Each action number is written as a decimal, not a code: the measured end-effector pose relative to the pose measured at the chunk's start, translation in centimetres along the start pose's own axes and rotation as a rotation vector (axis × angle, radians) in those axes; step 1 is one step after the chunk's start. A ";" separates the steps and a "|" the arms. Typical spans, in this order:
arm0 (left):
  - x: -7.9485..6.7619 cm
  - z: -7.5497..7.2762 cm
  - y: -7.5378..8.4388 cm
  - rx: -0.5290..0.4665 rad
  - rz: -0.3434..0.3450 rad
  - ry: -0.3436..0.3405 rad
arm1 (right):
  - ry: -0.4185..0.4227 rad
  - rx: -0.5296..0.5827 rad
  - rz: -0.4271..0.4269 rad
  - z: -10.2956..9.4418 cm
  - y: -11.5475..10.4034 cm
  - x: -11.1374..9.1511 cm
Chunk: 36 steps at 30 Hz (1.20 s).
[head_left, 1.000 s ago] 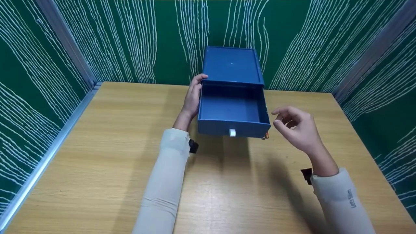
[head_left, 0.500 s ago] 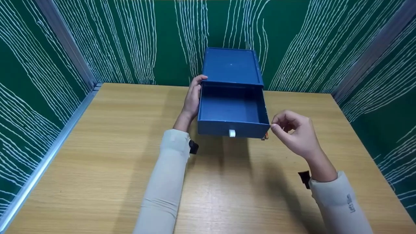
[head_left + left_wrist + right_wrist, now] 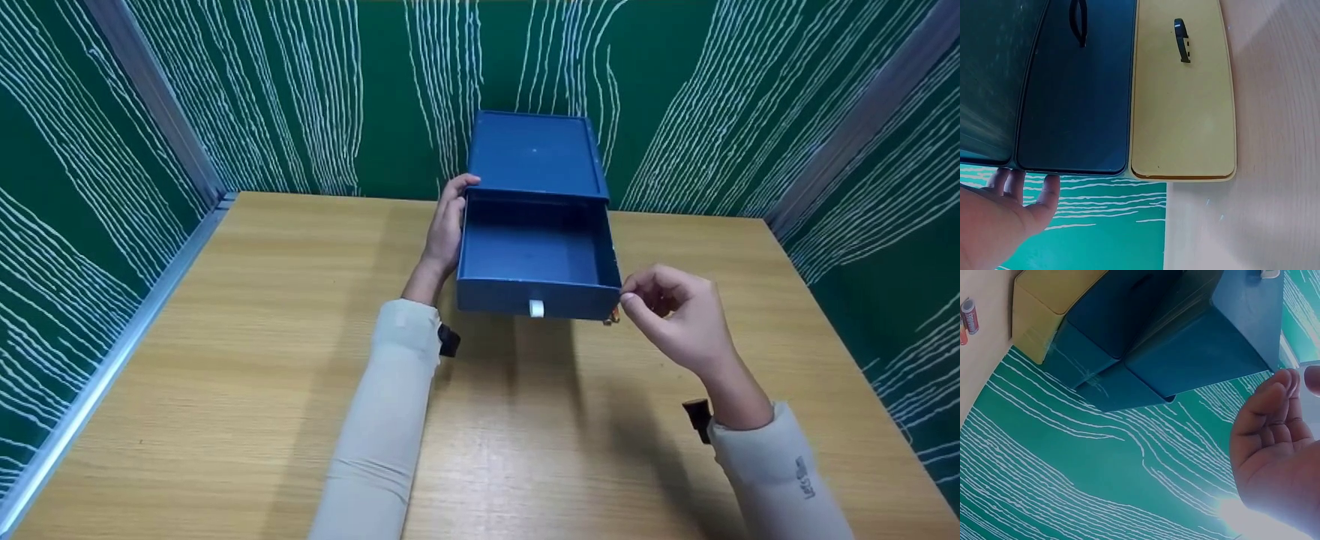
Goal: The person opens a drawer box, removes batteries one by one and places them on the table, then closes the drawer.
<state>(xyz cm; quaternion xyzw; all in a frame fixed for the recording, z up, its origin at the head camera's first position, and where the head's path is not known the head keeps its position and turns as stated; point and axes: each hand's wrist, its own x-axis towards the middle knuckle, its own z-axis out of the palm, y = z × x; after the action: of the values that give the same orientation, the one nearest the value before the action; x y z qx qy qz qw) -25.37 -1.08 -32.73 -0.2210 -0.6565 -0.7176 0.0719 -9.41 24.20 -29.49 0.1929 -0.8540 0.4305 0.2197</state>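
One left hand (image 3: 444, 234) rests loosely against cabinet (image 3: 534, 154); right hand (image 3: 679, 319) curls at right corner of drawer (image 3: 499, 295); pinching, we cannot tell; one-sided push may jam it.

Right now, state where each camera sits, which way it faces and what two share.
Head: on the person's head, facing forward and down at the open blue drawer; left hand, right hand and sleeves show.
Left wrist: on that wrist, facing the fronts of the lower blue drawer and yellow drawer; part of the left hand shows.
Right wrist: on that wrist, facing the open blue drawer's side, from the right; the right hand shows.
Shared: both wrist views show the yellow drawer and green wall.
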 end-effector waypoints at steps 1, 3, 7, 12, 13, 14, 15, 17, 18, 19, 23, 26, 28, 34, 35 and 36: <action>0.0 0.0 0.0 -0.002 0.000 -0.001 | 0.001 0.007 0.002 0.1 -0.1 -0.1; 0.0 0.0 0.0 0.000 0.000 -0.002 | -0.003 0.018 0.002 0.2 -0.4 -0.2; 0.0 0.1 0.1 0.006 0.008 0.003 | -0.030 0.048 0.001 0.8 -0.7 -0.4; 0.0 0.2 0.2 0.011 0.021 0.010 | -0.064 0.070 -0.009 1.7 -1.3 -0.7; 0.0 0.2 0.1 0.009 0.022 0.010 | -0.069 0.072 -0.013 1.9 -1.4 -0.7; 0.0 0.2 0.1 0.009 0.022 0.010 | -0.071 0.074 -0.016 2.0 -1.5 -0.8; 0.0 0.2 0.1 0.007 0.023 0.010 | -0.073 0.072 -0.019 2.1 -1.6 -0.8; -0.1 0.1 0.1 0.009 0.028 0.009 | -0.076 0.073 -0.026 2.3 -1.7 -0.8; -0.1 0.1 0.0 0.010 0.028 0.009 | -0.078 0.074 -0.026 2.4 -1.7 -0.8; -0.1 0.1 0.0 0.011 0.030 0.007 | -0.081 0.076 -0.025 2.5 -1.6 -0.8; -0.1 0.1 0.0 0.007 0.032 0.005 | -0.101 0.089 -0.011 3.0 -1.4 -0.9; -0.1 0.1 0.0 -0.001 0.030 0.004 | -0.115 0.101 -0.012 3.4 -0.8 -1.0; -0.1 0.1 0.0 -0.003 0.028 0.004 | -0.117 0.104 -0.021 3.7 -0.1 -1.1; -0.1 0.1 -0.1 0.005 0.010 0.007 | -0.123 0.081 -0.039 4.8 1.4 -1.3; -0.1 0.1 -0.1 -0.002 0.018 0.006 | -0.126 0.076 -0.044 4.9 1.5 -1.4; -0.1 0.2 -0.1 -0.008 0.023 0.005 | -0.127 0.072 -0.049 5.0 1.5 -1.4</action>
<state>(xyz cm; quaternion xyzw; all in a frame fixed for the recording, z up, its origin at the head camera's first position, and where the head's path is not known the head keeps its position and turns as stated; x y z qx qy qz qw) -25.30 -0.92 -32.80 -0.2269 -0.6508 -0.7200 0.0809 -10.07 21.10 -33.91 0.2484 -0.8451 0.4425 0.1682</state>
